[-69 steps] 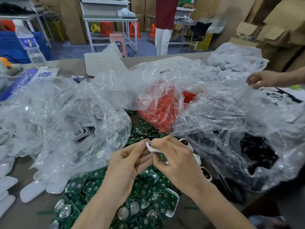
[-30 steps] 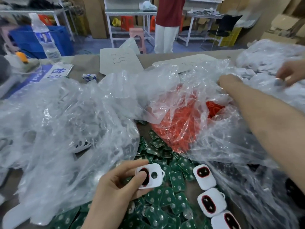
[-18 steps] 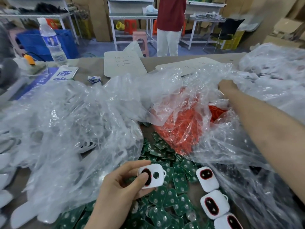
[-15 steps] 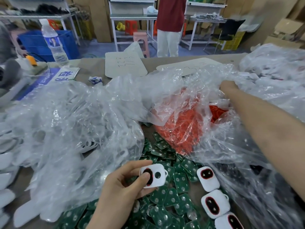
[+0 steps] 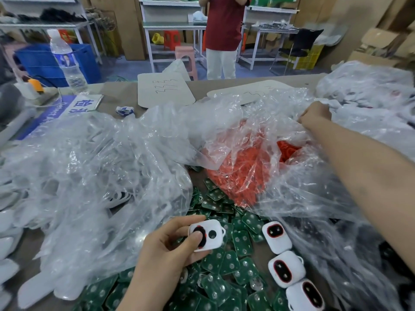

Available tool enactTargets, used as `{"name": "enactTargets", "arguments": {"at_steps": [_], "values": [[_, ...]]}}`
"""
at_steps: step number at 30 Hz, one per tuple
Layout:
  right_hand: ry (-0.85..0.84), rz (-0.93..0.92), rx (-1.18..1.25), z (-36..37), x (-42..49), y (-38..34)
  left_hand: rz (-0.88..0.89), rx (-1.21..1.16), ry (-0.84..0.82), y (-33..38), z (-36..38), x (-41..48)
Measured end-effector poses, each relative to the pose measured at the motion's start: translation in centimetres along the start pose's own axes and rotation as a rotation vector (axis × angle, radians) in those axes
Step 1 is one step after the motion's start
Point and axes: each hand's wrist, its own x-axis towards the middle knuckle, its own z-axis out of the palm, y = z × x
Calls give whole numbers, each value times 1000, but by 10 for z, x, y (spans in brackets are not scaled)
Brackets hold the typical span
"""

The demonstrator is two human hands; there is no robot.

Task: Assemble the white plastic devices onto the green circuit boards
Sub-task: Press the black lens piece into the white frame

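While my left hand comes up from the bottom edge near my body, it grips one white plastic device: the fingers are curled behind it and the thumb is pressed flat on its face, partly covering the dark, red-rimmed oval beside a round hole. The device hangs just above the green circuit boards, which lie in a loose heap on the brown table right under that hand.

My right arm is stretched long across the right side, forearm over crinkled plastic. My right hand is far out, knuckles up and fingers folded under against the clear bag of white parts. I cannot tell whether it pinches the plastic, a part, or nothing.

Just right of the held device, three more white devices lie in a row on the boards and table, red-rimmed faces up. Beyond them, under my right forearm, a clear bag of orange-red parts lies open. A big clear bag of white shells fills the left, with loose white shells at the table's left edge. Farther back are a card with zigzag marks, a blue sign, a water bottle, and a person in a red shirt standing beyond the table.
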Motion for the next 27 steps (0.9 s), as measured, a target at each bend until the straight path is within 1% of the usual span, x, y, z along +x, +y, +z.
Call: {"name": "enactTargets", "arguments": {"at_steps": [6,9,10,12,14,16,18,19,20,25,27], "values": [[23,-68,398,-33,-15,-17,-24,55,-1,2,3,-1],[-1,-198,520,-68,-53,-37,-27,63,28,2,4,-2],[-37,-236,592,-81,-71,-45,-33,57,39,2,5,-3],[-164,-329,745,-109,-117,-58,-39,56,50,2,5,-4],[-326,-422,822,-135,-172,-64,-45,33,59,2,5,-5],[-533,-479,899,-150,-229,-59,-52,-5,54,3,4,-6],[-771,-434,1051,-150,-283,-49,-56,-23,43,4,4,-6],[-856,-377,1132,-146,-306,-43,-58,-28,39,4,4,-7],[-897,-315,1196,-140,-327,-37,-55,-33,37,4,4,-8],[-939,32,1504,-110,-381,-9,-15,-27,4,5,4,-12],[-898,94,1578,-102,-388,-3,-7,-9,-12,5,3,-12]]}}
